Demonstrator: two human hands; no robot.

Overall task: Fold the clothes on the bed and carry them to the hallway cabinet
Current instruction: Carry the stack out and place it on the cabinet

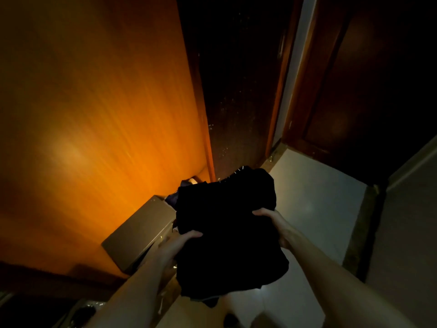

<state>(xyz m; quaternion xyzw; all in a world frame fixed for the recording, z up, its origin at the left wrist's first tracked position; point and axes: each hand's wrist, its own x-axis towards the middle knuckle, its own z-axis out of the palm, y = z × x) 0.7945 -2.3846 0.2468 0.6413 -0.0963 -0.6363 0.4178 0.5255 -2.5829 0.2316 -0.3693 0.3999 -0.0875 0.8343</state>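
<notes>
Only one view here, the head cam, and it's pretty dim. Both arms reach out in front holding a stack of folded black clothes [227, 223] up in the air, roughly in the middle of the frame, above a pale tiled floor [314, 204]. It's so dark that the stack reads as one black lump, so I can't tell how many pieces are in it. Something lighter, greyish-purple, pokes out at its far left corner.

The left hand [177, 245] grips the stack's left edge. The thumb is curled over the top of the fabric and the rest of the fingers go underneath, out of sight. The right hand [272, 221] has the right edge the same way: thumb hooked over the top, other fingers hidden below the cloth. So both are clamped on the clothes from opposite sides.

To the left there's a big wooden panel [106, 114], glowing orange in the light, maybe a door or a cabinet side, can't tell which. Near its foot sits a brownish box-like thing [139, 230], just beside the left wrist. Straight ahead is a dark wooden door [238, 79], and another dark wooden door [366, 79] stands on the right, with a pale strip of wall [295, 67] between them.
</notes>
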